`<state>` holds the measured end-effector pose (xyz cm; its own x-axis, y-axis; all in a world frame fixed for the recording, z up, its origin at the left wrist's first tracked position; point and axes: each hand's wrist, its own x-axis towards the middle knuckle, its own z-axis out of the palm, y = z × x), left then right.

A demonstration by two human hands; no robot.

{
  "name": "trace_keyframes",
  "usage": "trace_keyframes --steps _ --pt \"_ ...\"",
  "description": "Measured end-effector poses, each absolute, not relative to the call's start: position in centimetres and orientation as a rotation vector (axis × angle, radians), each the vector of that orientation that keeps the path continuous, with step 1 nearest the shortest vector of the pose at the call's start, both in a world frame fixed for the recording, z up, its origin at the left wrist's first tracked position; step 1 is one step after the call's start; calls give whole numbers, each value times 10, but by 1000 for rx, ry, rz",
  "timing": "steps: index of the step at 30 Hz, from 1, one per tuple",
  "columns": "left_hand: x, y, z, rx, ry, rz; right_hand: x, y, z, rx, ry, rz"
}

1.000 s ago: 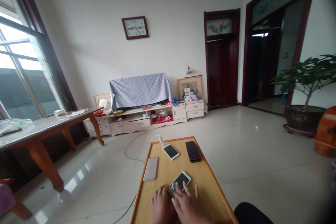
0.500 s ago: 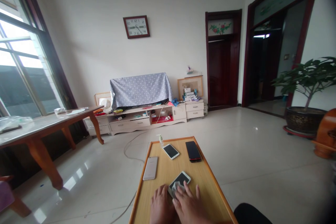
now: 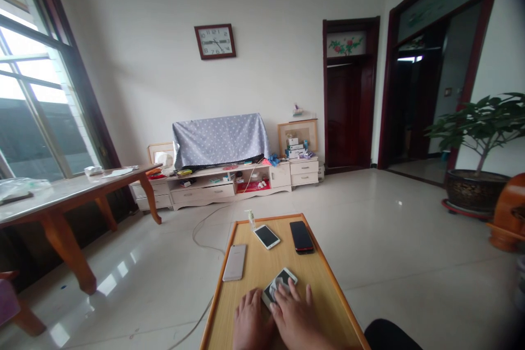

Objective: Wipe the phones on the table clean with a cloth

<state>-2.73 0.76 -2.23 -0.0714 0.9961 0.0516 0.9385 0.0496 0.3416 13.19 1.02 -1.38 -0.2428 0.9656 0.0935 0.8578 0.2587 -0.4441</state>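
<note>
A white smartphone [image 3: 289, 273] lies at a slant on the small wooden table, its dark screen up. My left hand [image 3: 251, 318] rests at the phone's lower left edge, fingers bent together and gripping that side. With fingertips pressed down, my right hand [image 3: 296, 314] holds a crumpled pale grey cloth or tissue [image 3: 279, 285] against the screen. Its thumb side is partly hidden, and one outer finger sticks out apart. Beyond the hands lie a pinkish phone face down [image 3: 235, 262], another white phone [image 3: 267, 237] and a black phone with a red edge [image 3: 301, 236].
A clear pump bottle [image 3: 251, 220] stands at the far left corner of the wooden table [image 3: 328, 306], which has a raised rim. A cable [image 3: 200, 235] runs along the floor on the left. Farther off are a larger table [image 3: 69, 199] and a low cabinet [image 3: 205, 194].
My right hand has slid the cloth slightly up the phone's screen. The left hand stays at the phone's edge, and the other phones have not moved.
</note>
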Motion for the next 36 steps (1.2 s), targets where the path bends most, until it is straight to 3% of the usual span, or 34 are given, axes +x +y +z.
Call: trace_keyframes --steps 4,12,20,29,36 --pt "-29 8 -25 1995 2117 402 121 1 -17 -1514 -2238 507" --pt "-28 8 -27 2010 2118 496 145 39 -5 -1890 -2074 327" --pt "-30 5 -21 1994 2081 499 109 13 -20 -1517 -2221 503" --pt "-29 6 -23 1992 2112 514 118 48 -4 -1809 -2092 411" --pt "-32 6 -25 2018 2054 557 92 37 -18 -1649 -2183 485"
